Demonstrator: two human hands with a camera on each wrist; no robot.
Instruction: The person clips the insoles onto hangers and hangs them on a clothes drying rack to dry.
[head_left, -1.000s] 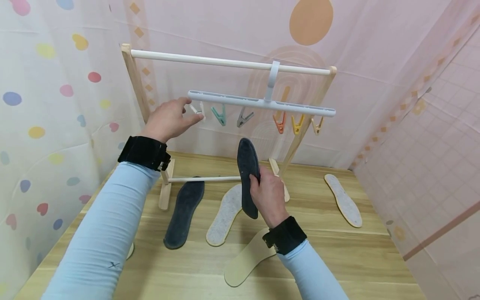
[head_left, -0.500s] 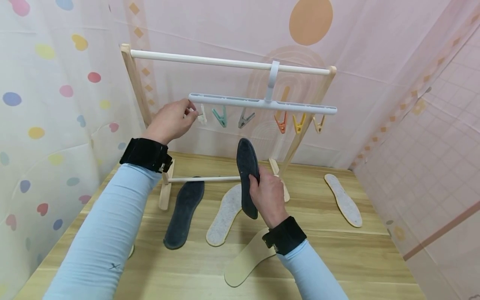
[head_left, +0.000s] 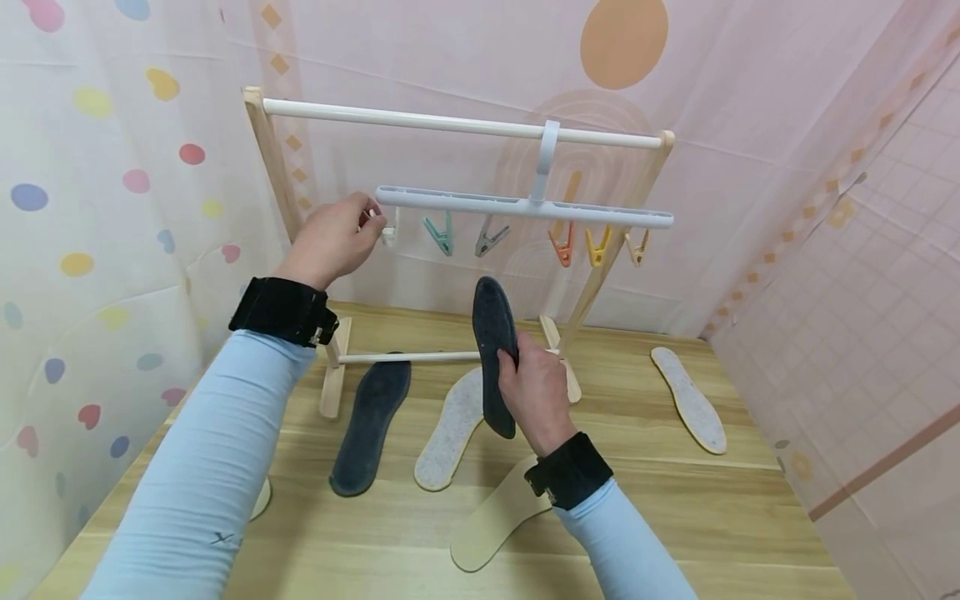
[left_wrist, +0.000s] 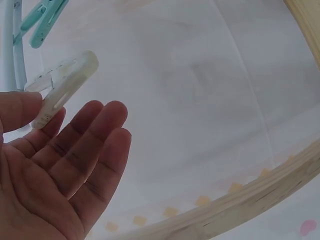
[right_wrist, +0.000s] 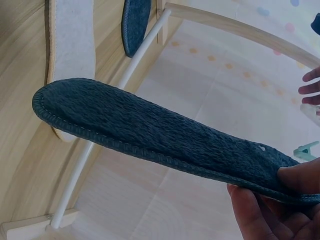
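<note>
Six coloured plastic clips hang from the pale-blue hanger bar (head_left: 525, 207); left hand (head_left: 333, 240) fingers pinch the clear end clip (head_left: 390, 227). Right hand (head_left: 534, 398) grips one dark felt insole (head_left: 495, 350) upright above the wooden worktop (head_left: 675, 500), where five insoles lie

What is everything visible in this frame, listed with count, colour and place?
drying rack: 1, wood posts with white bars, back of table
clip hanger: 1, pale blue, hung from the top bar
clips: 6, white, teal, grey, orange, yellow, tan, under the hanger
dark insoles: 2, one lying on the table, one held upright
light insoles: 3 plain, on the table; a fourth pale edge shows under the left sleeve
table: 1, light wood
left hand: pinches the white clip
right hand: grips the held dark insole
</note>
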